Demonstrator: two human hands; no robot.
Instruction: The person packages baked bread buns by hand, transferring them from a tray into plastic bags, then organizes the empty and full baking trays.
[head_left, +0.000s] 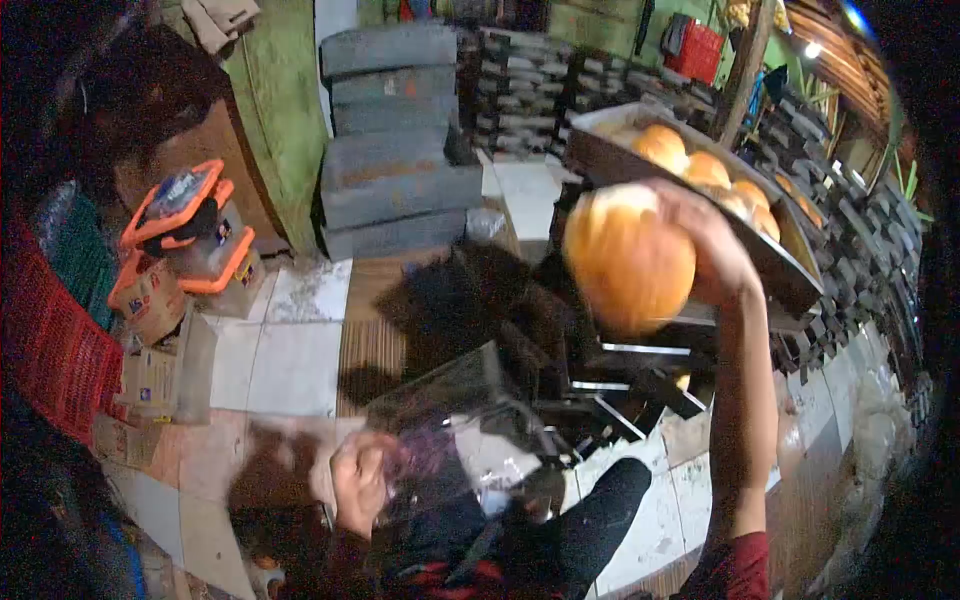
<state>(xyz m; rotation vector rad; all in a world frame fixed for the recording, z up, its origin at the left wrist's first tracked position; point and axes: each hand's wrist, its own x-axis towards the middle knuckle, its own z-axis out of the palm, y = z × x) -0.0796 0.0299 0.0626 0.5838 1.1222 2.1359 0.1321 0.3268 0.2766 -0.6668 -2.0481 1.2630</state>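
My right hand grips a round, golden-brown bread bun, smeared by motion, just in front of a dark tray. Several similar buns lie inside that tray. Low in the middle, my left hand is closed, fingers curled on the edge of a see-through plastic bag with purple print. The bag hangs over my lap, and its outline is blurred.
Grey stacked trays stand at the back, with more dark stacked trays along the right. Cartons and orange-rimmed containers sit on the left beside red netting. White tiles cover part of the floor.
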